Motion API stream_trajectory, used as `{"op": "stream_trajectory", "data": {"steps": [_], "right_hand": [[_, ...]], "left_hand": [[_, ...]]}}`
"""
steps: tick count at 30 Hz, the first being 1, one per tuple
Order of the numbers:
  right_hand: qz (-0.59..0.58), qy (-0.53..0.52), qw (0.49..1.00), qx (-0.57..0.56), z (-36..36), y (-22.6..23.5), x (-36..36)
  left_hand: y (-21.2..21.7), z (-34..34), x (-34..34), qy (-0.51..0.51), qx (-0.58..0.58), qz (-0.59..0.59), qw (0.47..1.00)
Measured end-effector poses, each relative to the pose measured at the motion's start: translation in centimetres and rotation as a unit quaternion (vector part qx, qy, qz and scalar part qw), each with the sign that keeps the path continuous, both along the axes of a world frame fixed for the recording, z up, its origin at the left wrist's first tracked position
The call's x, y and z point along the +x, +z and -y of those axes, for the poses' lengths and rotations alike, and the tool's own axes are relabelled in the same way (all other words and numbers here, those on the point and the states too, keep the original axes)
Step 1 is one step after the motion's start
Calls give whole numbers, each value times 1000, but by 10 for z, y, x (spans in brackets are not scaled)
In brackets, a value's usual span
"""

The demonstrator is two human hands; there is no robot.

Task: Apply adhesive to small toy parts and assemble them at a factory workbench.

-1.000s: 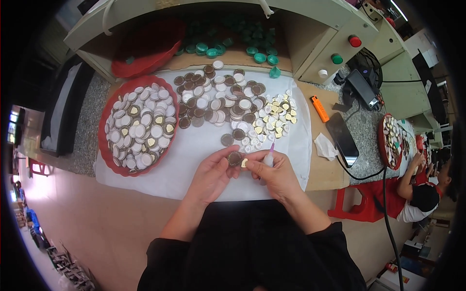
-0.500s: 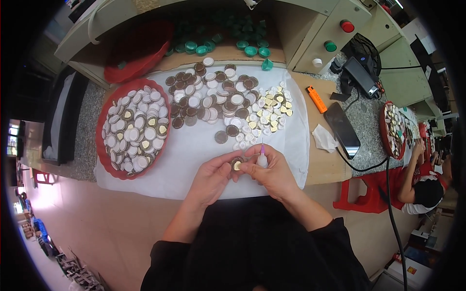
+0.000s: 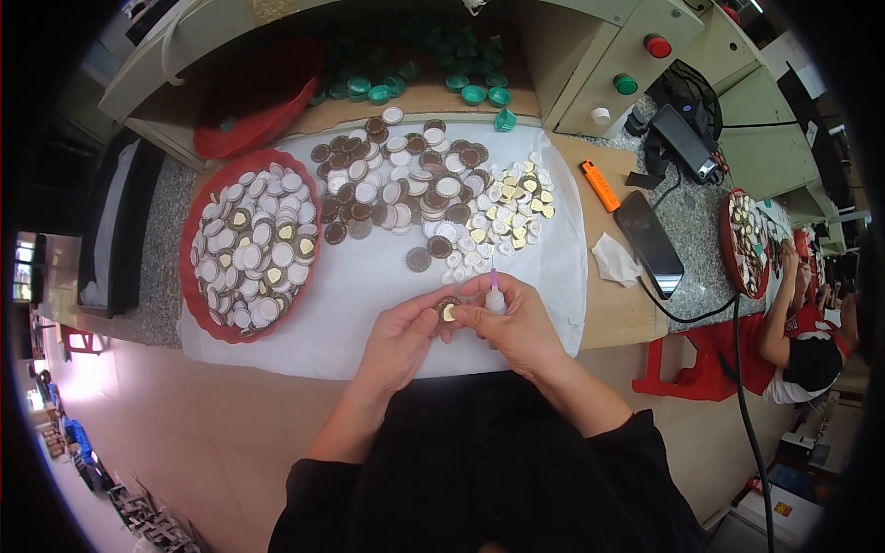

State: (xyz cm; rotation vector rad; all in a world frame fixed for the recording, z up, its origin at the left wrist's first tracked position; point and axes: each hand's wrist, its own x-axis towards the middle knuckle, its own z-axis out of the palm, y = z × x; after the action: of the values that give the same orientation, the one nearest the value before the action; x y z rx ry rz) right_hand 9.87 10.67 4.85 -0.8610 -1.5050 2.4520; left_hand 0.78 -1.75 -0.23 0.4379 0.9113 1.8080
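Note:
Between the fingertips of my left hand [image 3: 402, 334] is a small round brown disc [image 3: 449, 303] with a scalloped edge. A gold heart-shaped piece [image 3: 449, 313] lies on its face. My right hand [image 3: 518, 324] presses thumb and finger against that gold piece. The same hand also keeps a small white glue bottle [image 3: 496, 300] with a purple needle tip, pointing away from me. Just beyond my hands lie loose brown and white discs [image 3: 449, 188] and a heap of gold and white heart pieces [image 3: 516, 207] on white paper [image 3: 359, 295].
On the left stands a red scalloped tray [image 3: 188, 276] full of discs. Green cups [image 3: 472, 95] sit on the shelf behind. An orange cutter [image 3: 600, 187], a phone [image 3: 649, 243] and a crumpled tissue [image 3: 615, 261] lie on the right. Another person [image 3: 800, 359] works at far right.
My hands stay nearly in place, the right thumb still against the gold piece. The whole view has shifted very slightly.

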Motion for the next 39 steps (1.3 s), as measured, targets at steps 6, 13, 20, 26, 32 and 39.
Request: {"op": "stream_trajectory", "data": {"steps": [6, 13, 20, 26, 32, 39], "right_hand": [[7, 2, 999, 32, 0, -13, -3], [52, 41, 989, 131, -3, -7, -6], [69, 64, 969, 227, -7, -22, -4], [81, 63, 933, 344, -5, -18, -1], [13, 46, 982, 182, -9, -15, 0], [-2, 49, 978, 203, -11, -18, 1]], "left_hand": [[-5, 0, 6, 45, -27, -73, 996], [-6, 0, 7, 58, -51, -187, 979], [-2, -2, 11, 70, -62, -200, 975], [-1, -3, 14, 90, -93, -144, 981], [4, -8, 13, 92, -89, -56, 990], [12, -13, 10, 86, -72, -18, 994]]}}
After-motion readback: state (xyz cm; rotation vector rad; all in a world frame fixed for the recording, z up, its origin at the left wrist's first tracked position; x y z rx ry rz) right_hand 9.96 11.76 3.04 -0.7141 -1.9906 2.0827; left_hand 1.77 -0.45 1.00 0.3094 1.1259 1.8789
